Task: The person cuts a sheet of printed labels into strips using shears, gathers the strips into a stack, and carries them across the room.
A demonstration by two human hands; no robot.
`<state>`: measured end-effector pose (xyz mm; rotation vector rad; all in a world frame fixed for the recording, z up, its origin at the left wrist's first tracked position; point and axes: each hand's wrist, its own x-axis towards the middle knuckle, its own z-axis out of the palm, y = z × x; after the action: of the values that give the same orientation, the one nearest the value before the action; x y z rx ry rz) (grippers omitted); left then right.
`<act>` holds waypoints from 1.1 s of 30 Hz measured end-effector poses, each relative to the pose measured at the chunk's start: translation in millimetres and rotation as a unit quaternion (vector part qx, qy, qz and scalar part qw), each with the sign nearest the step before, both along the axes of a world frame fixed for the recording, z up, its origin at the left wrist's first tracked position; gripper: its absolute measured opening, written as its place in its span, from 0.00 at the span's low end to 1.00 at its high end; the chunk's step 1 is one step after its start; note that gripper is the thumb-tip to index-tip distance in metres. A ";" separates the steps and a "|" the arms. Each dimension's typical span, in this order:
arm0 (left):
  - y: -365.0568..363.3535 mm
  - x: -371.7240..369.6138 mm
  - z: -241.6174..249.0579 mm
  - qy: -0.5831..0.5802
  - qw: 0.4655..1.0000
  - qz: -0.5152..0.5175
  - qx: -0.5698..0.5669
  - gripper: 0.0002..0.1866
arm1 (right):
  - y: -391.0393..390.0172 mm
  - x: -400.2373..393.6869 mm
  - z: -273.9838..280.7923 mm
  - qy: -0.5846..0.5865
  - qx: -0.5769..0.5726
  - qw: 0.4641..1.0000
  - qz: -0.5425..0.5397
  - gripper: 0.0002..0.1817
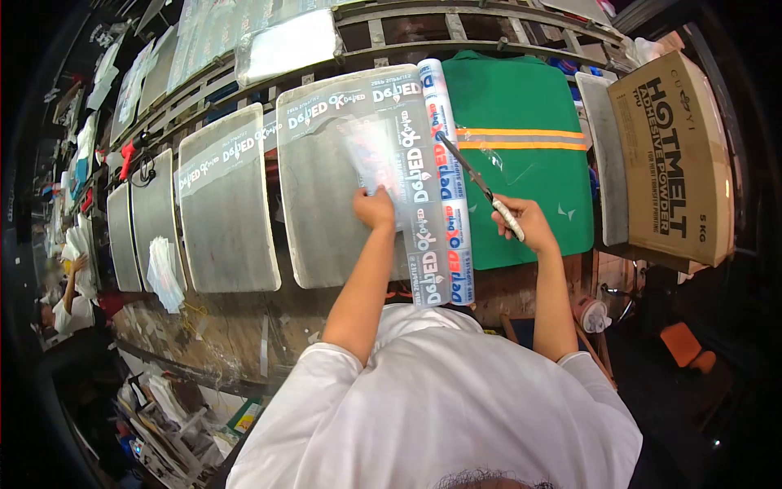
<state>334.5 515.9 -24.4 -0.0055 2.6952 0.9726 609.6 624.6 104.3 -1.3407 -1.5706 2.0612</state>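
Note:
My right hand [525,222] is wrapped around the handles of a pair of scissors [472,173], whose dark blades point up and left over a roll of printed clear film [459,220]. The roll lies along the left edge of a green cloth piece [521,196] with an orange and grey stripe. My left hand [375,209] is closed on the lower end of a blurred bundle of pale plastic film [375,155]. Beneath it is a grey rectangular board [326,220], with printed film spread along its upper and right parts.
Several more grey boards [228,212] stand in a row to the left, one with white strips [165,273] on it. A cardboard box [672,159] sits at the right. A rail [391,53] runs behind. Another person's arm [72,281] shows at far left.

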 end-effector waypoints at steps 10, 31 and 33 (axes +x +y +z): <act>-186.4 -81.4 1.3 -0.175 0.971 -0.128 0.099 0.24 | -8.9 51.5 -0.3 -0.019 0.008 0.999 0.028 0.27; -10.9 5.3 9.1 0.072 0.997 -0.011 -0.019 0.34 | -29.3 -34.7 -1.0 -0.082 0.036 0.993 0.073 0.25; 2.5 -4.5 11.4 0.095 0.995 -0.022 -0.011 0.34 | -25.4 -41.6 -0.2 -0.057 0.026 0.997 0.051 0.28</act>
<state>330.1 518.4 -13.0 0.1497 2.8642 0.9764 567.9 599.2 104.1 -1.4102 -1.7621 2.0168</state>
